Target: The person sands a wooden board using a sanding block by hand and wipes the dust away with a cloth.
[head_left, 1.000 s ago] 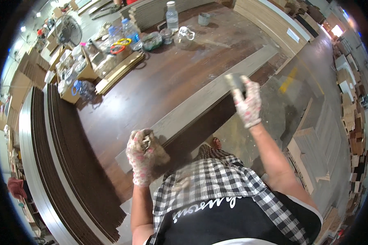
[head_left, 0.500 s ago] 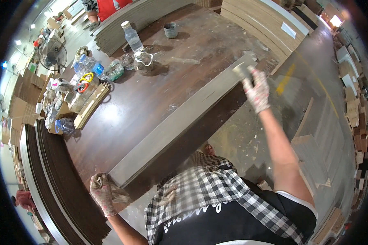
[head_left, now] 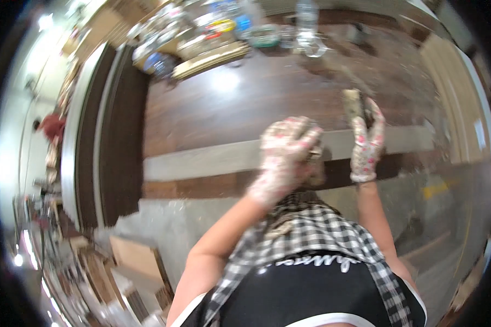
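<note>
A long, narrow grey board (head_left: 215,161) lies along the near edge of the dark brown table (head_left: 202,117). My left hand (head_left: 286,155), in a pink-spotted white glove, is over the middle of the board. Its fingers are closed around a crumpled brownish rag (head_left: 316,166), partly hidden by the hand. To the right, my right hand (head_left: 367,146), gloved likewise, grips a flat tool (head_left: 352,103) with a pale end, raised above the board. Blur keeps the tool's exact kind from showing.
Clear bottles (head_left: 306,22), a dark cup (head_left: 358,34) and a box of clutter (head_left: 210,35) stand at the table's far side. Stacked dark panels (head_left: 120,131) are at the left, stacked boards (head_left: 453,103) at the right. More boards (head_left: 139,272) lean at lower left.
My left hand has moved from the board's left end to its middle with the rag. My right hand has come in from the right end, still holding the tool. The view has turned.
</note>
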`<state>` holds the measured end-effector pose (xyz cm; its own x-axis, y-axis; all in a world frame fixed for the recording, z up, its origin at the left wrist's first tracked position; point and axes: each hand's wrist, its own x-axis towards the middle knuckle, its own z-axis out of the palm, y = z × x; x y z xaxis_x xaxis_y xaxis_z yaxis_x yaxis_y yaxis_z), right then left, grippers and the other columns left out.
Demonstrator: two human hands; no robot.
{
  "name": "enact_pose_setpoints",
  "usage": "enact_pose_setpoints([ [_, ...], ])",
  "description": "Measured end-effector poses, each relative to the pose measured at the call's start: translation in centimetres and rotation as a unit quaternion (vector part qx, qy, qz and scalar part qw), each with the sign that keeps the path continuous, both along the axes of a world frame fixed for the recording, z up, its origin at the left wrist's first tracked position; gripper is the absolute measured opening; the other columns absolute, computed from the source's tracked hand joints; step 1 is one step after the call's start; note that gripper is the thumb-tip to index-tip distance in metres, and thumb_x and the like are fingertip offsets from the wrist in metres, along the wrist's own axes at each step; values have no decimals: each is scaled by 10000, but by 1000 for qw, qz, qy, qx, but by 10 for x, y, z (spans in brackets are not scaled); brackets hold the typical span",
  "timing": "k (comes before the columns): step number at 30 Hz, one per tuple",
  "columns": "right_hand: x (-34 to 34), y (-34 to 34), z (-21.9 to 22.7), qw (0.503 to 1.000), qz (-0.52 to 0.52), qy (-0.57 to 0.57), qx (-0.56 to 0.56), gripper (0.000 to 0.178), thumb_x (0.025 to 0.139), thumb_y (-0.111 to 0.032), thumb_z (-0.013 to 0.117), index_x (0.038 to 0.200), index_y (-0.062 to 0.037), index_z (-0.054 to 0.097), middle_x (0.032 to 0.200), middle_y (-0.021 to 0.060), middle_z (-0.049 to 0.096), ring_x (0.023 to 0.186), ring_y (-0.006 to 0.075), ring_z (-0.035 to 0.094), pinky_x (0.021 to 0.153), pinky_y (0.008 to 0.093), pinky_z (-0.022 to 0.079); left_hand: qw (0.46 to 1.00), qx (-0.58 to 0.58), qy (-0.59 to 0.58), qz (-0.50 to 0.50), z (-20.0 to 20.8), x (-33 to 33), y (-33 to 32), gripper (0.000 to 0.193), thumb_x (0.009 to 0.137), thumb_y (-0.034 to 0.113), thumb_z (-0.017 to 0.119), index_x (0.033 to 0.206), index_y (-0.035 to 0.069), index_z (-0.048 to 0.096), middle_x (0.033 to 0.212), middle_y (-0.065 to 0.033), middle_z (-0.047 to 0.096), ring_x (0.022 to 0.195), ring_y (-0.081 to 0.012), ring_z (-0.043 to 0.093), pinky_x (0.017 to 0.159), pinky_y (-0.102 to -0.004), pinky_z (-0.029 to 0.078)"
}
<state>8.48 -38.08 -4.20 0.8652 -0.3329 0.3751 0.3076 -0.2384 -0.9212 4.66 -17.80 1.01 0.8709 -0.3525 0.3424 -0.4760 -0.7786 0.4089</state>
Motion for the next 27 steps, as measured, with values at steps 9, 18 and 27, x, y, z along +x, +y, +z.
enact_pose_setpoints([
  [9,3,-16,-19,999,-39,10,-16,517,1003,-71,604,1497,-61,456,1354,22,509,1153,136,481,1048,306,393,942,50,-109,313,-52,-43,251,309,806,56,754,1111,108,761,1260,-93,683,1187,-289,621,1039,-382,489],
  [18,5,-8,-12,999,-53,4,0,586,977,-29,618,1526,-71,417,1158,-6,485,1056,109,481,988,272,414,913,-44,-199,354,-2,-67,350,287,983,65,617,1264,59,669,1145,-74,659,1044,-218,651,917,-368,549],
  [27,5,-3,-13,997,-56,-47,16,631,985,-64,594,1566,-67,350,1250,29,514,1096,134,506,1013,306,428,994,-105,8,41,-29,-3,45,849,880,431,718,1536,40,346,1505,-228,440,1399,-422,419,1166,-534,305],
])
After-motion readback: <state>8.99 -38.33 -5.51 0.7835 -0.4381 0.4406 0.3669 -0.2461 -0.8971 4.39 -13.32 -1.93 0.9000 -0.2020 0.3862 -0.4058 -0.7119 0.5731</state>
